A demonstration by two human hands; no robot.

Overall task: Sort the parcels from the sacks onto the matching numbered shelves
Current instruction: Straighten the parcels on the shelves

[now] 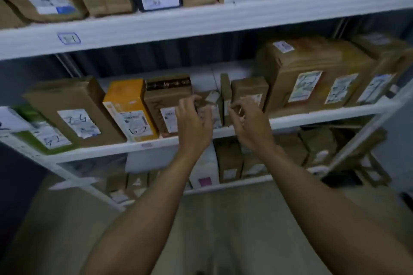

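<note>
My left hand (194, 118) reaches to the middle shelf (312, 116), its fingers curled on the top left corner of a small brown parcel (210, 101) with a white label. That parcel stands low between a taller brown box (166, 98) and a thin brown parcel (225, 90). In front of the thin parcel and a brown box (250, 89) is my right hand (248, 125), fingers bent. Blur hides whether it holds anything.
The middle shelf also carries an orange box (128, 107), a large brown box (73, 109) and a green-white parcel (40, 134) to the left, and big taped boxes (312, 69) to the right. More parcels line the upper shelf (201, 20) and the lower shelf (228, 161). Bare floor lies below.
</note>
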